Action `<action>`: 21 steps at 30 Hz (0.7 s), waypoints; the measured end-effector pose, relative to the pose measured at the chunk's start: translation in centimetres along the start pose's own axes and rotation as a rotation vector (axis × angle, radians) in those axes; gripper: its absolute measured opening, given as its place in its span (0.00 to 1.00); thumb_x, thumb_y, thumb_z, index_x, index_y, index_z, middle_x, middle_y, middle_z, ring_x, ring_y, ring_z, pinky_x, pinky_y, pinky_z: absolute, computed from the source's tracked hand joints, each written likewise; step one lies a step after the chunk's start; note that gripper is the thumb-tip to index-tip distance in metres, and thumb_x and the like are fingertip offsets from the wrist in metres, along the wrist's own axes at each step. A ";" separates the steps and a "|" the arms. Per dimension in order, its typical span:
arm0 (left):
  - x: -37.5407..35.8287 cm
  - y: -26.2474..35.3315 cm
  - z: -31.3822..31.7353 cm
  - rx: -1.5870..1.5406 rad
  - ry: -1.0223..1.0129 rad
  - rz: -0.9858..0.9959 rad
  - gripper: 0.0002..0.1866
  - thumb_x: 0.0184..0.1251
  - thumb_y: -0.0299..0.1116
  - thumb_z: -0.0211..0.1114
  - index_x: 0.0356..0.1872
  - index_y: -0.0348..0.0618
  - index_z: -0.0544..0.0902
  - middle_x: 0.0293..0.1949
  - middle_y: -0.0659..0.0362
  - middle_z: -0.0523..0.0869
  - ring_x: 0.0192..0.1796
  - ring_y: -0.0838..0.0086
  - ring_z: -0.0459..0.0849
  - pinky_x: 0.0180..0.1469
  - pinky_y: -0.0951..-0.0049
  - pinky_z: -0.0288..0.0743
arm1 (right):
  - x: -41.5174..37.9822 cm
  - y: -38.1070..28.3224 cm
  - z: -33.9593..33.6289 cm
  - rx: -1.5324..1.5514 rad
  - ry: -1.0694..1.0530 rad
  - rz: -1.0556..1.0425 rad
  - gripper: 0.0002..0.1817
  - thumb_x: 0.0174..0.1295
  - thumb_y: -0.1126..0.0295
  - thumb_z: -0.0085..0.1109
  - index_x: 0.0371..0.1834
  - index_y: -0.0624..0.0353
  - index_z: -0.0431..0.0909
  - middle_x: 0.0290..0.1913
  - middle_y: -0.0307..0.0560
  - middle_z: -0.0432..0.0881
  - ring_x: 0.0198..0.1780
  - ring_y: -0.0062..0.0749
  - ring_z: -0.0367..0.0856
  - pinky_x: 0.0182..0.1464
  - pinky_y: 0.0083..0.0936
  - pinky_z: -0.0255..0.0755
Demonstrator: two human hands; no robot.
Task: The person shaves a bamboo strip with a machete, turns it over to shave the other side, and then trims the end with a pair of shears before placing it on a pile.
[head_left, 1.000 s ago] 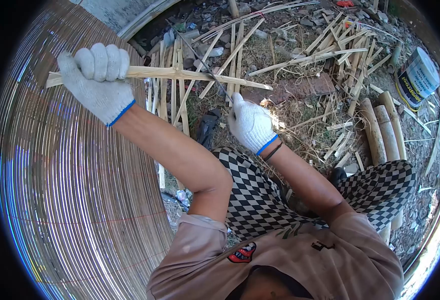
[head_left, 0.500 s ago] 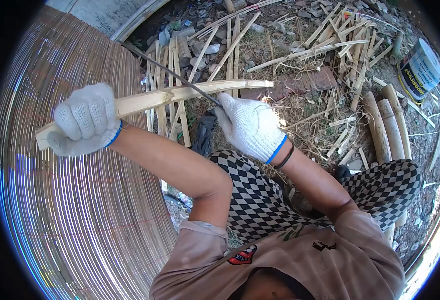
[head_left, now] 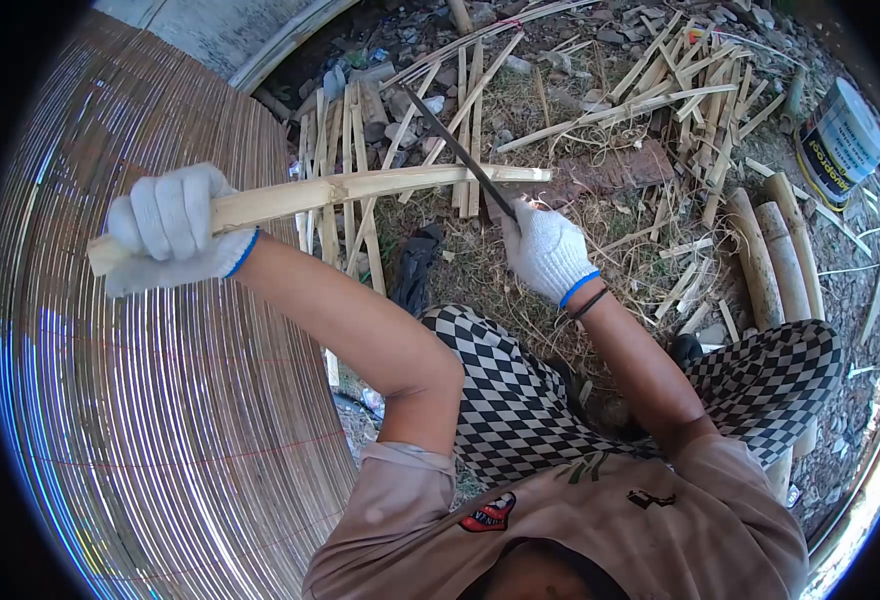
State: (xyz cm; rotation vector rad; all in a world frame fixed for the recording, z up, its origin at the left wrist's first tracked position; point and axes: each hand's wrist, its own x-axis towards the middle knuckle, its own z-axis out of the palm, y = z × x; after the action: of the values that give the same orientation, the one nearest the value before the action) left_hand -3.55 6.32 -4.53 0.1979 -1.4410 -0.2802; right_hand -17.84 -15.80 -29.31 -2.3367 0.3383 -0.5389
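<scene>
I saw the left hand [head_left: 175, 232] clenched on a bamboo strip [head_left: 360, 190], the right hand [head_left: 550, 250] gripping a blade [head_left: 457, 150] across it (beyond the strip, a can [head_left: 840, 140], lettering unreadable).

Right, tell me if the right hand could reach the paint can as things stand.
Probably not: the right hand is shut on the blade at the bamboo strip, and the paint can lies far off beyond the bamboo poles.

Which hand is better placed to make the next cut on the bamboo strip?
Right. The right hand already grips the knife, its blade crossing the bamboo strip. The left hand is clamped around the strip's near end, steadying it.
</scene>
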 end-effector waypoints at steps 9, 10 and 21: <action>1.5 0.0 0.4 0.214 0.114 -0.188 0.44 0.56 0.89 0.30 0.16 0.56 0.65 0.16 0.68 0.61 0.16 0.80 0.56 0.19 0.74 0.49 | 0.6 -4.1 -4.8 0.044 0.152 -0.201 0.11 0.73 0.63 0.55 0.42 0.60 0.79 0.22 0.60 0.81 0.26 0.57 0.84 0.28 0.49 0.76; 1.9 -0.3 0.5 0.211 0.090 -0.203 0.44 0.55 0.89 0.30 0.16 0.56 0.65 0.15 0.68 0.60 0.15 0.80 0.56 0.19 0.74 0.49 | 0.5 -5.5 -5.7 0.037 0.150 -0.227 0.11 0.74 0.63 0.55 0.42 0.59 0.79 0.22 0.59 0.81 0.26 0.57 0.84 0.28 0.48 0.75; 2.5 -1.4 1.2 0.105 -0.066 -0.308 0.43 0.51 0.91 0.37 0.18 0.58 0.66 0.14 0.70 0.61 0.13 0.82 0.56 0.15 0.76 0.52 | 1.0 -6.8 -4.8 0.052 0.177 -0.243 0.10 0.73 0.63 0.57 0.41 0.59 0.75 0.17 0.55 0.78 0.22 0.55 0.83 0.24 0.48 0.73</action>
State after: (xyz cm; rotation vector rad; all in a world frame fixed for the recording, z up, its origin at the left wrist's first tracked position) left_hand -4.61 4.31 -2.43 0.5027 -1.4905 -0.4655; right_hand -18.58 -14.08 -21.10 -2.2982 0.1189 -0.8650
